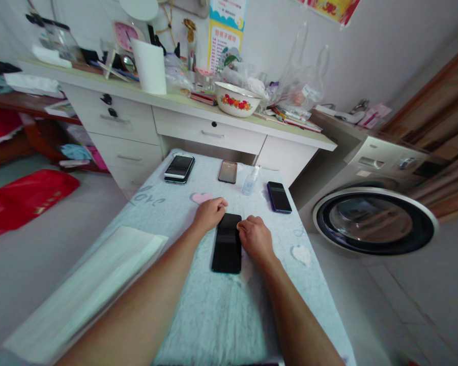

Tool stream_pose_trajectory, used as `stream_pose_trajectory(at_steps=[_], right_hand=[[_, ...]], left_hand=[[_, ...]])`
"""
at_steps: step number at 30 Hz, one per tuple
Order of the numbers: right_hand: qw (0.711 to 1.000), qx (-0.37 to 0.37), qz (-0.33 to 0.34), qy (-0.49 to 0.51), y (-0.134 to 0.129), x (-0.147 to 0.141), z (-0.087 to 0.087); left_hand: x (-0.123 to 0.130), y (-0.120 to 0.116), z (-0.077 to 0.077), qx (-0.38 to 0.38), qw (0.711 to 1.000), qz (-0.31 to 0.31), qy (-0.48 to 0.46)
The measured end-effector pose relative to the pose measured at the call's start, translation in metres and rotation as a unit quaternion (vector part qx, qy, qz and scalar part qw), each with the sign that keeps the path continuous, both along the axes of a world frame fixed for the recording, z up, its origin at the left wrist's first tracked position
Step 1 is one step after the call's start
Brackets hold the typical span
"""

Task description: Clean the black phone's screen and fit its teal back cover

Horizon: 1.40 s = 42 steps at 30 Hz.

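A black smartphone (228, 246) lies flat, screen up, on the cloth-covered table between my hands. My left hand (209, 213) is closed at its upper left corner, with the thumb and fingers drawn together. At the upper right edge, my right hand (256, 236) is closed too, its curled fingertips touching the phone's side. Beyond my hands stand a clear spray bottle (251, 181) and a flat brownish phone case (228, 172). Another dark smartphone (279, 197) rests to the right, while a small stack of phones (179, 169) sits at the far left.
A folded pale cloth (87, 290) lies along the table's left side. Behind the table is a white desk (209, 131) bearing a flowered enamel bowl (238, 99), a paper roll (149, 66) and plastic bags. A washing machine (377, 203) stands at the right.
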State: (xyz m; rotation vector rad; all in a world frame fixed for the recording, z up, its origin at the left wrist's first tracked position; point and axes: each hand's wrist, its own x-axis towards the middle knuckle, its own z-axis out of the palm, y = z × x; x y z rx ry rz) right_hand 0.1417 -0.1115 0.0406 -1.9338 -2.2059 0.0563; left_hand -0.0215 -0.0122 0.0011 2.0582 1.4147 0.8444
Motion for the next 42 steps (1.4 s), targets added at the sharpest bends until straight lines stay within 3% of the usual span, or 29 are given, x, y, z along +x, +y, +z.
stream_pose_trajectory(at_steps=[12,29,42], right_hand=[[0.996,-0.018,0.084,0.018,-0.006,-0.022,0.006],[0.979,0.000,0.205,0.022,-0.012,-0.035,0.002],[0.990,-0.021,0.137,-0.035,-0.008,-0.020,0.013]], left_hand=[[0.000,0.000,0.000,0.000,1.000,0.002,-0.002],[0.000,0.000,0.000,-0.005,1.000,-0.002,-0.005],[-0.001,-0.001,0.002,-0.008,1.000,0.002,-0.009]])
